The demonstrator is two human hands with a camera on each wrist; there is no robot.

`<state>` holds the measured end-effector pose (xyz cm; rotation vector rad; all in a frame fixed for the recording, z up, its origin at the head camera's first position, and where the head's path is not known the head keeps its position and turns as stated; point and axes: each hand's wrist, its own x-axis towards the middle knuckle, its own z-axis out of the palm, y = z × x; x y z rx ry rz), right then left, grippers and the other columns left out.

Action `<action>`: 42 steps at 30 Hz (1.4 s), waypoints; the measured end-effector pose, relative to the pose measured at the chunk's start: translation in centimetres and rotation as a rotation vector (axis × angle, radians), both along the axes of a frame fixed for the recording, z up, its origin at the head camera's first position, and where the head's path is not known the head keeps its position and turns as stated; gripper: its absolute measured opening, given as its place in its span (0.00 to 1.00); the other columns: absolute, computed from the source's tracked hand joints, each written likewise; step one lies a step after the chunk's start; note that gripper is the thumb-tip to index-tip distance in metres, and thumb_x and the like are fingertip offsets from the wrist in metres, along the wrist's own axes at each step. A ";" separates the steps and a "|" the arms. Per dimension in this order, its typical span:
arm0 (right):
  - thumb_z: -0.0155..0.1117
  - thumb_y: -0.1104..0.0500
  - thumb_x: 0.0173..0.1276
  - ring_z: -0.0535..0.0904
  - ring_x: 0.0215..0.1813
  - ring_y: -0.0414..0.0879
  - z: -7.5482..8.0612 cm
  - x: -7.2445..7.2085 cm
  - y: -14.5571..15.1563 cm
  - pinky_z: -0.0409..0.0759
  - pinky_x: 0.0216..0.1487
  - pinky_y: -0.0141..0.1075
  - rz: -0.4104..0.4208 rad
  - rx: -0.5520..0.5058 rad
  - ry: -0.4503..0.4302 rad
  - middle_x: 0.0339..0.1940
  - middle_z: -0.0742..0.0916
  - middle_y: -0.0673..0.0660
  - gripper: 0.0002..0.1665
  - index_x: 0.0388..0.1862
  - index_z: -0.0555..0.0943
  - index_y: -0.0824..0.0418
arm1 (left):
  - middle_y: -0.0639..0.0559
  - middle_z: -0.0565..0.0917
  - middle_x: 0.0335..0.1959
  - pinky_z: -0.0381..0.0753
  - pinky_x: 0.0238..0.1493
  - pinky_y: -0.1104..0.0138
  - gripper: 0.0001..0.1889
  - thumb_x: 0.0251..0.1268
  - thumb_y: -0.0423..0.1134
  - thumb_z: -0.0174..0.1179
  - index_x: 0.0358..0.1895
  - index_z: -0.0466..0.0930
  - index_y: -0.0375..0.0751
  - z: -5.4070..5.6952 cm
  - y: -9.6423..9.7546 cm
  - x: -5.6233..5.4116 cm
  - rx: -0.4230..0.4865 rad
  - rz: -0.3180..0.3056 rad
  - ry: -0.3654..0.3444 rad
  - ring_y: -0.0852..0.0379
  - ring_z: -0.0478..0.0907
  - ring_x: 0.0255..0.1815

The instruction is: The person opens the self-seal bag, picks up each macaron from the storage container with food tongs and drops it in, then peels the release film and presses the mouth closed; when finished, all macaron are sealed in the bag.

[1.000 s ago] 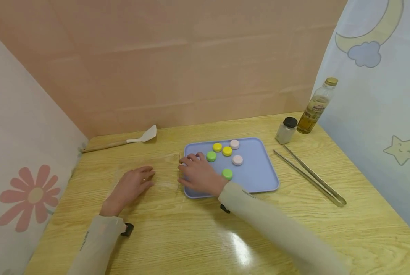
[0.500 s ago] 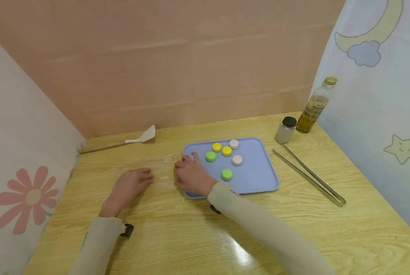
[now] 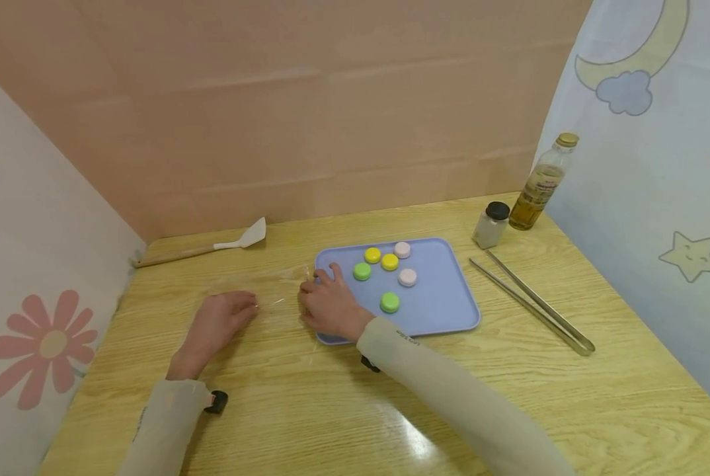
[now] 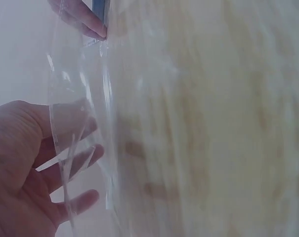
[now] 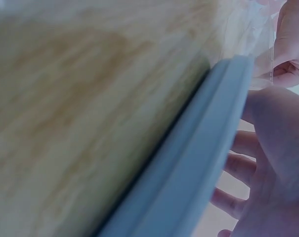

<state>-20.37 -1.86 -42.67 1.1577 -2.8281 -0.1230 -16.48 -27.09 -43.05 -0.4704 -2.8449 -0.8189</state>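
Note:
A clear plastic bag [image 3: 280, 307] lies on the table left of the blue tray [image 3: 441, 297]. My left hand [image 3: 219, 325] pinches the bag between thumb and fingertips; in the left wrist view, its fingers [image 4: 82, 163] show through the clear film [image 4: 107, 89]. My right hand [image 3: 331, 306] reaches over the tray's left edge and pinches the bag's right side, other fingers spread. In the right wrist view the tray rim [image 5: 189, 163] runs beside that hand [image 5: 277, 148]. On the tray sit green macarons [image 3: 390, 302], yellow macarons [image 3: 389, 262] and pale pink macarons [image 3: 407, 277].
Metal tongs [image 3: 533, 304] lie right of the tray. A black-capped jar [image 3: 490, 226] and an oil bottle [image 3: 535, 188] stand at the back right. A white spatula [image 3: 250, 235] with a wooden handle lies at the back left. Cloth walls enclose the table [image 3: 307, 416].
My right hand has moved slightly left and its spread fingers have drawn together on the bag's edge. My left hand has shifted a little left, its fingertips closing on the film.

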 end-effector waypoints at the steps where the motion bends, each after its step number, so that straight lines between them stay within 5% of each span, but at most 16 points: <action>1: 0.61 0.37 0.74 0.66 0.69 0.53 0.0 0.0 0.0 0.49 0.72 0.61 0.000 0.003 -0.004 0.63 0.81 0.44 0.19 0.52 0.85 0.46 | 0.39 0.86 0.51 0.79 0.52 0.44 0.09 0.68 0.32 0.66 0.48 0.88 0.32 0.0 0.0 0.0 0.010 0.012 0.002 0.39 0.83 0.52; 4: 0.61 0.37 0.74 0.66 0.70 0.53 0.0 0.1 0.0 0.49 0.72 0.60 -0.002 0.002 -0.010 0.63 0.81 0.44 0.19 0.52 0.85 0.46 | 0.40 0.88 0.47 0.83 0.42 0.50 0.08 0.68 0.31 0.66 0.46 0.88 0.32 0.2 0.2 0.1 0.020 0.040 0.028 0.46 0.85 0.37; 7: 0.61 0.37 0.74 0.67 0.69 0.53 0.0 0.1 0.0 0.50 0.71 0.60 -0.003 -0.001 -0.008 0.62 0.81 0.44 0.20 0.52 0.85 0.47 | 0.41 0.88 0.37 0.76 0.22 0.62 0.06 0.67 0.31 0.66 0.44 0.88 0.33 0.5 0.4 0.3 0.045 0.073 0.026 0.58 0.70 0.16; 10: 0.60 0.37 0.74 0.67 0.69 0.52 0.0 0.1 -0.1 0.50 0.71 0.60 -0.003 -0.001 -0.010 0.61 0.82 0.44 0.20 0.53 0.85 0.47 | 0.50 0.80 0.17 0.60 0.12 0.68 0.06 0.69 0.32 0.64 0.44 0.88 0.35 0.8 0.4 0.6 0.080 0.109 -0.002 0.64 0.52 0.10; 13: 0.61 0.38 0.74 0.67 0.69 0.53 0.0 0.2 0.0 0.49 0.71 0.61 -0.005 -0.001 -0.011 0.61 0.81 0.44 0.20 0.54 0.85 0.47 | 0.61 0.62 0.07 0.58 0.11 0.69 0.07 0.71 0.34 0.63 0.45 0.88 0.36 0.9 0.4 0.7 0.100 0.118 0.006 0.66 0.51 0.09; 16: 0.61 0.38 0.74 0.66 0.70 0.53 0.0 0.2 0.1 0.49 0.72 0.62 -0.007 -0.005 -0.011 0.62 0.81 0.44 0.20 0.54 0.85 0.47 | 0.62 0.61 0.07 0.59 0.11 0.69 0.07 0.71 0.33 0.63 0.44 0.89 0.36 0.9 0.3 0.7 0.097 0.102 0.058 0.68 0.50 0.09; 18: 0.61 0.38 0.74 0.66 0.70 0.53 0.0 0.2 0.1 0.49 0.72 0.62 -0.006 -0.005 -0.013 0.63 0.81 0.44 0.20 0.55 0.85 0.47 | 0.59 0.70 0.10 0.61 0.12 0.69 0.07 0.71 0.31 0.64 0.45 0.89 0.35 0.9 0.3 0.6 0.092 0.084 0.105 0.69 0.50 0.09; 22: 0.62 0.39 0.74 0.66 0.71 0.53 0.0 0.2 0.0 0.49 0.72 0.62 -0.009 0.006 -0.018 0.65 0.80 0.43 0.21 0.56 0.85 0.47 | 0.46 0.86 0.25 0.67 0.18 0.69 0.06 0.69 0.29 0.65 0.45 0.88 0.32 0.8 0.2 0.5 0.070 0.051 0.198 0.72 0.51 0.09; 27: 0.61 0.40 0.75 0.66 0.70 0.53 0.2 0.2 -0.1 0.49 0.72 0.62 -0.014 0.022 -0.026 0.66 0.79 0.43 0.20 0.57 0.84 0.47 | 0.39 0.89 0.38 0.76 0.28 0.64 0.06 0.66 0.25 0.66 0.44 0.88 0.30 0.6 0.3 0.5 0.045 0.014 0.271 0.73 0.51 0.12; 34: 0.60 0.45 0.76 0.66 0.70 0.53 0.4 0.1 0.4 0.51 0.71 0.61 -0.023 -0.041 -0.053 0.68 0.79 0.46 0.16 0.57 0.84 0.46 | 0.39 0.89 0.40 0.79 0.33 0.60 0.07 0.65 0.25 0.67 0.44 0.88 0.29 0.5 0.4 0.6 0.051 -0.016 0.281 0.70 0.56 0.13; 42: 0.63 0.52 0.76 0.75 0.62 0.50 2.1 0.2 3.1 0.73 0.58 0.46 0.001 -0.226 -0.050 0.62 0.82 0.51 0.15 0.58 0.84 0.53 | 0.39 0.89 0.41 0.79 0.34 0.60 0.07 0.63 0.24 0.68 0.44 0.88 0.29 0.6 0.3 0.6 0.046 -0.025 0.289 0.70 0.57 0.14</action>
